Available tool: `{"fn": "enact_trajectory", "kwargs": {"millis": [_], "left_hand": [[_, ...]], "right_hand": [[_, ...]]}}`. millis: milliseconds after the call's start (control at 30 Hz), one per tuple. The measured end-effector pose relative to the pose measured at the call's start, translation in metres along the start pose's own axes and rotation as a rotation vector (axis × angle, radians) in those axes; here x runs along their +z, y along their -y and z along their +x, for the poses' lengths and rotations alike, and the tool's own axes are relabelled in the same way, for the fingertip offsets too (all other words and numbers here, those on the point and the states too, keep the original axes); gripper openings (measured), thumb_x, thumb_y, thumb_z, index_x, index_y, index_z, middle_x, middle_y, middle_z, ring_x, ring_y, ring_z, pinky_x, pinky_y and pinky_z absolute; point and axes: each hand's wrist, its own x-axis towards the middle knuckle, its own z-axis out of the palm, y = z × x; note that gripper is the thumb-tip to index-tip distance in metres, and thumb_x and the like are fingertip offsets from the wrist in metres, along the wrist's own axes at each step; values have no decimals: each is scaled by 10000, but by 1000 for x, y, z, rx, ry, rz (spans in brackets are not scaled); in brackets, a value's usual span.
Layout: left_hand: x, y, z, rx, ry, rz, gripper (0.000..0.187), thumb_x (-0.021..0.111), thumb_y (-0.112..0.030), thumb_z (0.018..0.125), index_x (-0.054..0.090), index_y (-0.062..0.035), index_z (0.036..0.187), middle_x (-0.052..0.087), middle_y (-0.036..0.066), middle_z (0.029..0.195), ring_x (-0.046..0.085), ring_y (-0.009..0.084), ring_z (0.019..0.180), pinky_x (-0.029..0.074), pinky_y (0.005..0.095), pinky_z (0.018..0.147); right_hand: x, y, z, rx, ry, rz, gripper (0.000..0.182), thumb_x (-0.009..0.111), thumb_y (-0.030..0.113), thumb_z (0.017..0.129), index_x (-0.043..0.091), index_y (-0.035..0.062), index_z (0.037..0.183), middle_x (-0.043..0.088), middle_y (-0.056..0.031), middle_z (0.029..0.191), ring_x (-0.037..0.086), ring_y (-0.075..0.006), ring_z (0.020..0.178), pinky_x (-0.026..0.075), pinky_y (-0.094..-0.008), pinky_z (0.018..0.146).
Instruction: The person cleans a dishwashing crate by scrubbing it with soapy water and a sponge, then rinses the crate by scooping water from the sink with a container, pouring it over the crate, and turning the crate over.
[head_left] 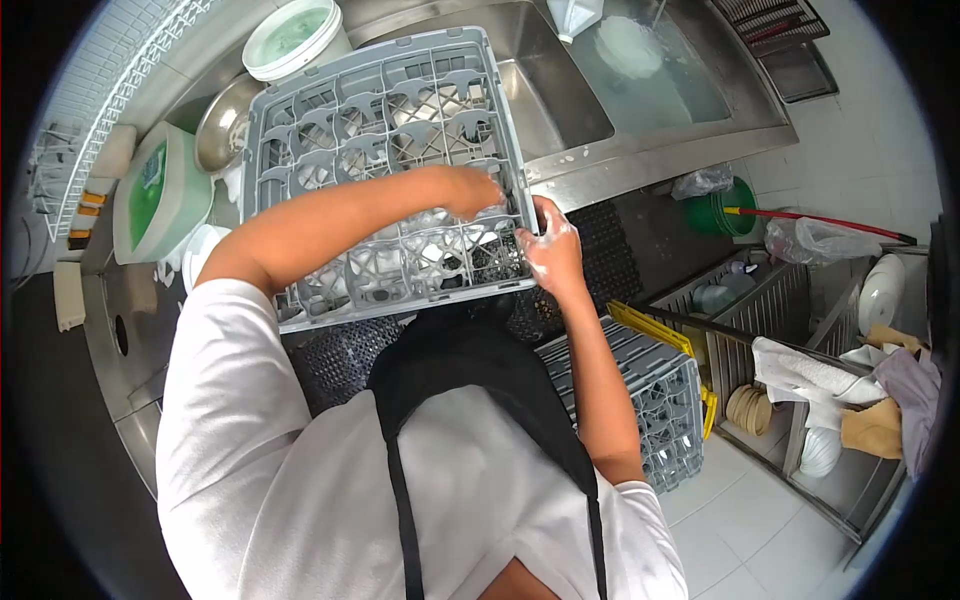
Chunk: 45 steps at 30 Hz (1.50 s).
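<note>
A grey plastic dishwasher glass rack [372, 313] with square compartments is tilted in front of me, over the sink edge. My left hand [472, 193] reaches across the rack into its right side. Its fingers look curled and point down among the dividers, and anything in them is hidden. White foam shows by its fingertips. On the right rim, my right hand [553, 246] grips the rack, with thumb and fingers on either side of the frame. Foam coats its thumb and back.
Behind the rack, a steel sink [560, 130] has a basin of soapy water. A white bucket [325, 45], a metal bowl [212, 125] and a green-filled tub [128, 205] stand left. More racks [665, 420] sit by my right side, near a steel shelf [775, 465] with cloths.
</note>
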Motion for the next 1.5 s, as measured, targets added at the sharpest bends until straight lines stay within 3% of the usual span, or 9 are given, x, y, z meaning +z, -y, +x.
{"fn": "enact_trajectory", "kwargs": {"millis": [200,333,533,733,1000,1267,1300,1400,1500], "left_hand": [[22,2,32,-21,-70,234,109,656,-65,787,706,-32,878,719,180,825,725,351,820,588,447,701],[30,-1,34,-145,-304,238,79,651,-82,793,712,-36,773,721,163,772,734,323,766,595,431,682],[10,-9,33,-108,-135,400,96,680,-104,770,735,-56,832,731,144,795,735,305,777,583,416,672],[-2,25,30,82,132,-292,165,682,-94,736,735,-89,893,733,161,861,715,371,833,550,459,678],[19,4,45,-222,-93,115,180,646,-110,769,707,43,843,710,253,863,717,396,852,586,473,740],[15,16,32,-137,-286,-301,197,602,-109,806,675,57,885,644,319,835,669,463,865,545,525,775],[12,14,29,-42,-309,-228,181,619,-112,810,680,44,879,669,285,829,689,432,857,562,500,758],[7,1,28,-134,-78,206,179,637,-97,822,725,-16,955,722,229,962,714,375,924,581,471,766],[5,3,40,-127,108,313,185,662,-80,799,732,-34,964,734,174,949,721,340,939,590,445,760]], "right_hand": [[-1,12,-5,-8,-57,-25,449,698,42,805,594,48,1242,689,-198,1099,667,-368,1044,497,-400,920],[-5,7,2,-3,-27,-38,460,688,103,808,590,126,1256,668,-208,1136,631,-423,1059,495,-459,920],[-3,4,4,44,-54,-47,460,690,115,802,600,125,1254,671,-206,1133,638,-413,1054,500,-461,918],[-2,3,9,36,-65,-82,455,712,134,801,613,131,1245,674,-193,1127,637,-408,1051,499,-465,917],[-3,2,3,-32,-88,-177,494,717,146,807,589,133,1284,670,-187,1113,638,-406,1028,500,-474,904],[-5,3,8,-24,-89,-145,476,692,152,811,589,143,1275,670,-191,1110,643,-408,1018,500,-471,897],[-5,4,8,-13,-86,-143,477,689,155,810,589,144,1277,672,-190,1113,643,-407,1023,500,-471,899],[-6,3,12,44,-51,-109,482,686,160,808,591,145,1281,677,-186,1118,644,-403,1035,499,-470,905],[-9,7,12,80,-27,-87,489,690,162,806,592,150,1285,682,-180,1114,645,-400,1040,499,-468,910]]}}
